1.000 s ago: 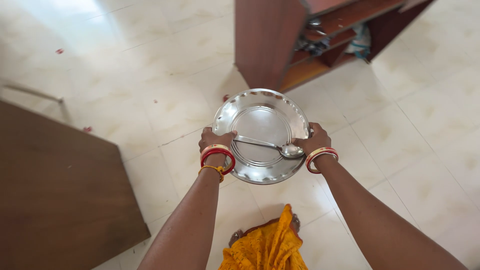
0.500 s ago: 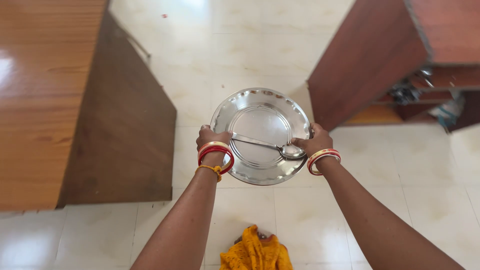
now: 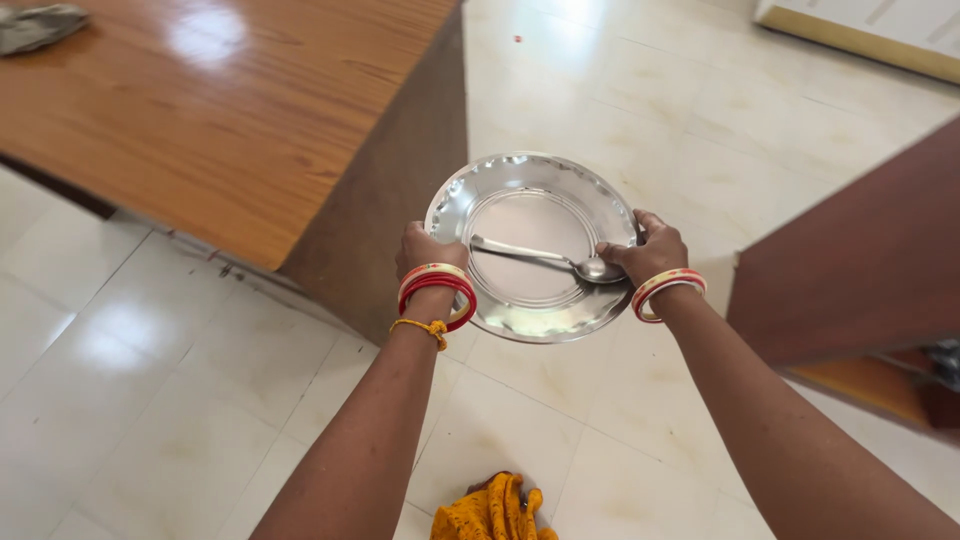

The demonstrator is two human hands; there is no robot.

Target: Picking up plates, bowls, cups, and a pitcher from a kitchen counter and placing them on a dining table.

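Note:
I hold a round steel plate (image 3: pixel 530 185) level in front of me, above the tiled floor. My left hand (image 3: pixel 427 250) grips its left rim, with red, white and yellow bangles on the wrist. My right hand (image 3: pixel 651 250) grips the right rim and also wears red and white bangles. A steel spoon (image 3: pixel 545 258) lies across the plate, its bowl by my right thumb and its handle tip near my left thumb.
A wooden table (image 3: pixel 210 110) stands to the left, its corner close to the plate; a grey cloth (image 3: pixel 38 24) lies on its far end. A dark wooden cabinet (image 3: pixel 860 260) is at right. Cream floor tiles (image 3: pixel 160 400) lie below, yellow garment (image 3: pixel 495 512) at my feet.
The view has swung left: the table now fills the upper left and the cabinet has slid to the right edge. Both hands keep the same hold on the plate; the spoon has stayed in place.

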